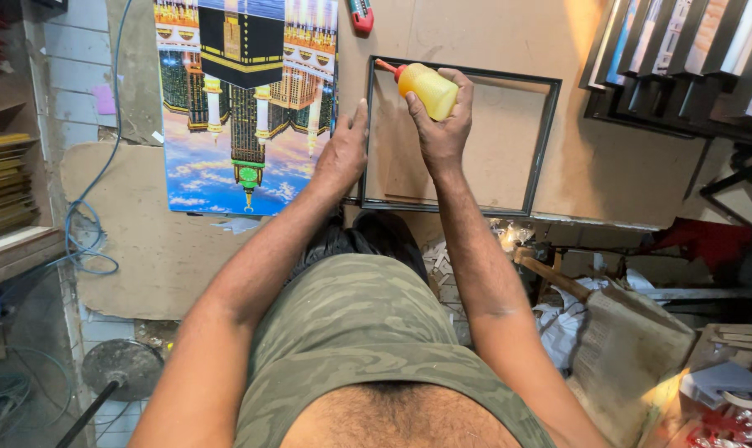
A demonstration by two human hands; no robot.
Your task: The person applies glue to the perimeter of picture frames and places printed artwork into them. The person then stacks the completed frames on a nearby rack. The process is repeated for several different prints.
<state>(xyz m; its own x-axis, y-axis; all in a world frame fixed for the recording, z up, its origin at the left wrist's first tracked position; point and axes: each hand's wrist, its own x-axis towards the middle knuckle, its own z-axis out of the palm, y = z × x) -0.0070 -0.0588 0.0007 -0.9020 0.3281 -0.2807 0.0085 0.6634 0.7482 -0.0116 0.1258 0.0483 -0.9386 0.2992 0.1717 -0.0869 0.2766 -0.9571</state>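
Right grip [442, 124] clasps yellow glue bottle [430, 90], nozzle pointing up-left over dark frame [544, 141]; left grip [341, 153] presses frame edge.

Framing workshop, stacked frames [683, 58], cardboard bench [625, 166]

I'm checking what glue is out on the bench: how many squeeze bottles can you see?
1. The yellow bottle with a red nozzle is in the right hand, over the top left corner of the frame. Others may lie out of view.
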